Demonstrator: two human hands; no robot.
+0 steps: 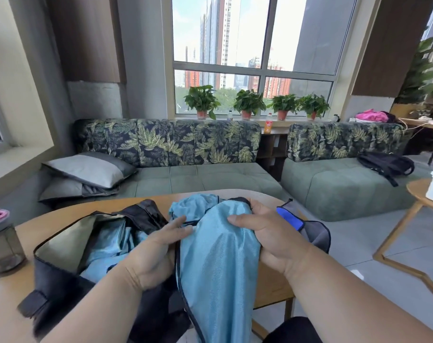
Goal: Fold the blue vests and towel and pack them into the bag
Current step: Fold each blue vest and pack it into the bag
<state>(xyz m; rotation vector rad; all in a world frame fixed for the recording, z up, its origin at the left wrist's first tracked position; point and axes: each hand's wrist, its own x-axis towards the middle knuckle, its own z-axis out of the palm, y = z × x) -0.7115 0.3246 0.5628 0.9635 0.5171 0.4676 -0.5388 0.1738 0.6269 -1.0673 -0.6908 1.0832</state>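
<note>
A light blue vest (217, 263) with dark trim hangs from the wooden table's (272, 290) near edge towards me. My right hand (267, 233) grips its upper right side, thumb on top of the cloth. My left hand (156, 253) rests on its left edge with fingers stretched out straight. To the left, a black bag (62, 276) lies open on the table, and another blue vest (111, 246) lies inside it. A grey towel with a blue tab (309, 231) lies at the table's right end, partly behind my right hand.
A dark water bottle with a pink lid (2, 241) stands at the table's left end. Green sofas (205, 177) with pillows and a black backpack (386, 164) lie beyond. A second wooden table (418, 194) stands at the right.
</note>
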